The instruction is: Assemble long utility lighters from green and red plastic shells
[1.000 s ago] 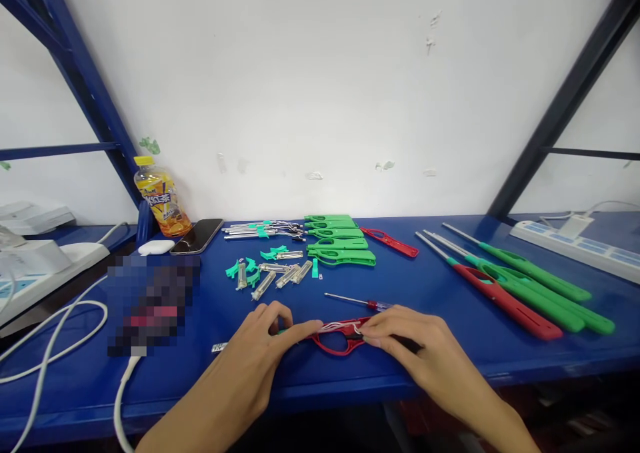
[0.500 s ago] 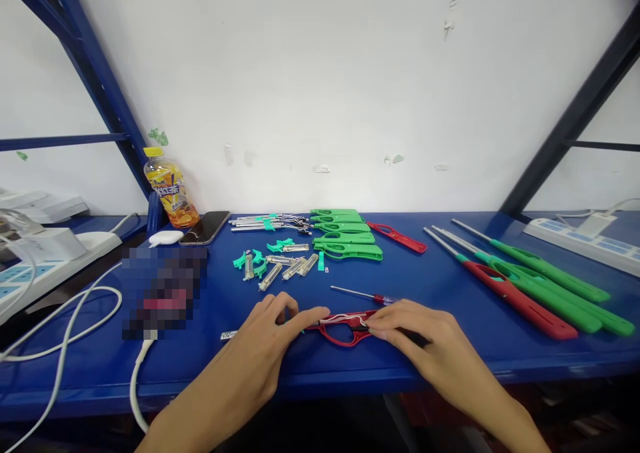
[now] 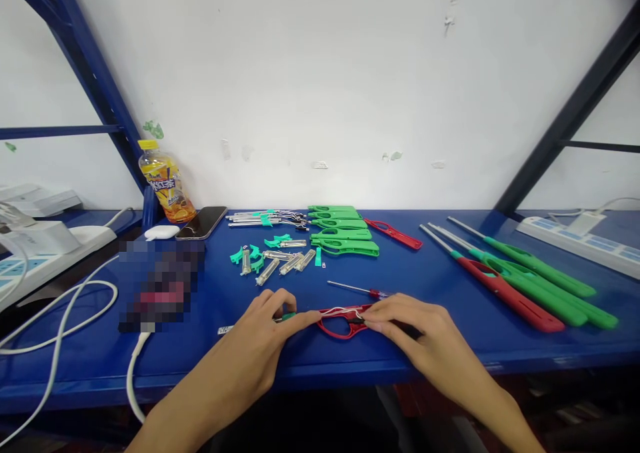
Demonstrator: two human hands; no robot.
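An open red lighter handle shell (image 3: 336, 336) lies near the front edge of the blue table, its trigger loop facing me. White wires (image 3: 340, 310) run along its inside to a small black part. My left hand (image 3: 267, 336) is closed over the shell's left end, where a bit of green shows. The metal rod tip (image 3: 225, 330) pokes out left of that hand. With thumb and fingers pinched, my right hand (image 3: 425, 326) grips the shell's right part by the black piece; its fingertips hide the exact contact. Just behind lies a screwdriver (image 3: 353, 288), its handle partly covered.
Behind are clear fuel tanks (image 3: 269, 271), teal clips (image 3: 237, 256), metal rods (image 3: 250, 220), green shells (image 3: 345, 245) and a red half shell (image 3: 395, 233). Long lighters (image 3: 540, 273) lie right. A bottle (image 3: 167, 183), phone (image 3: 203, 223) and white cable (image 3: 131, 373) are left.
My left thumb and index finger have shifted slightly left along the shell, uncovering more of its loop. My right hand keeps its pinch. The whole view has shifted a little.
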